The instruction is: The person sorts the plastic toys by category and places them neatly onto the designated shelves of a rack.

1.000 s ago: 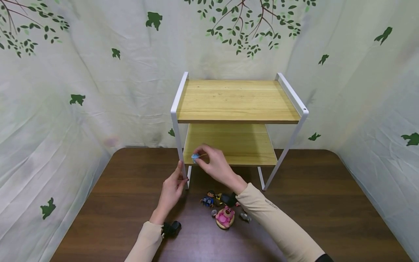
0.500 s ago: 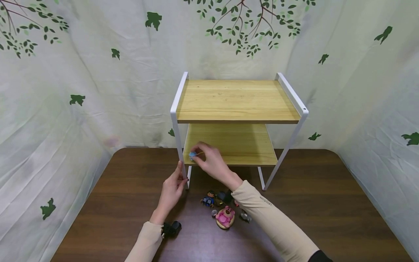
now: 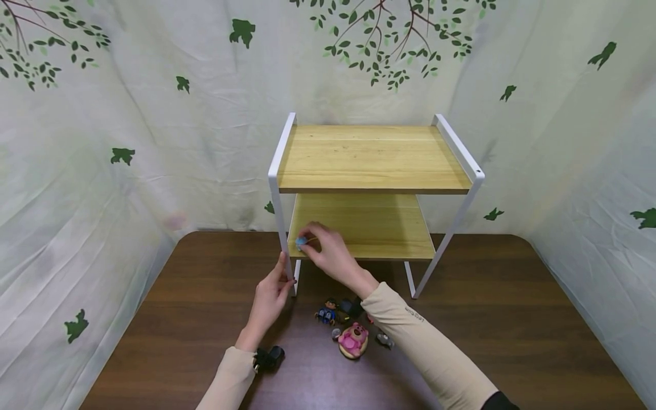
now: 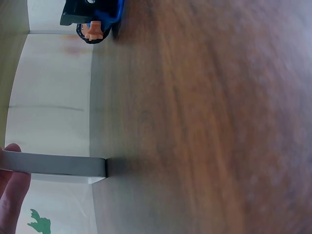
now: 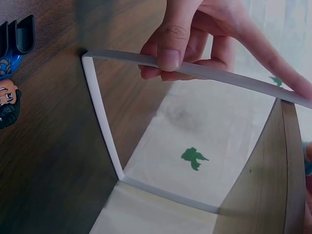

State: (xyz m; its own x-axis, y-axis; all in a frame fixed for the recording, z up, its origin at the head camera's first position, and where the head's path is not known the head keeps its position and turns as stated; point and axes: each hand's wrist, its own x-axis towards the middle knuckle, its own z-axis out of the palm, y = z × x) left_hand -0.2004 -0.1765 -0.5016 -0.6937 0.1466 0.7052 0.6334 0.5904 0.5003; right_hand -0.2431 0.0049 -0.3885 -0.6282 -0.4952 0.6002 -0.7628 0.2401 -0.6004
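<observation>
My left hand [image 3: 269, 300] grips the lower part of the white left front leg [image 3: 277, 213] of a two-tier shelf. In the right wrist view its thumb and fingers pinch that leg [image 5: 219, 75] from both sides. Over the left front corner of the lower wooden board [image 3: 374, 228], my right hand [image 3: 334, 254] pinches a small light-blue object [image 3: 300, 243] between thumb and fingertips. Its kind is too small to tell, and whether it touches the board is unclear. Only a sliver of this blue object [image 5: 308, 158] shows in the right wrist view.
Small toys lie on the brown table [image 3: 205, 319] before the shelf: a pink bear figure [image 3: 353, 340], a dark-haired figure in blue [image 3: 326, 312], a grey piece [image 3: 384, 340] and dark pieces partly behind the right sleeve. The upper board [image 3: 374, 159] overhangs the lower one.
With the blue object, my right hand has shifted slightly left and farther in over the lower board, then held nearly still. My left hand stays on the leg.
</observation>
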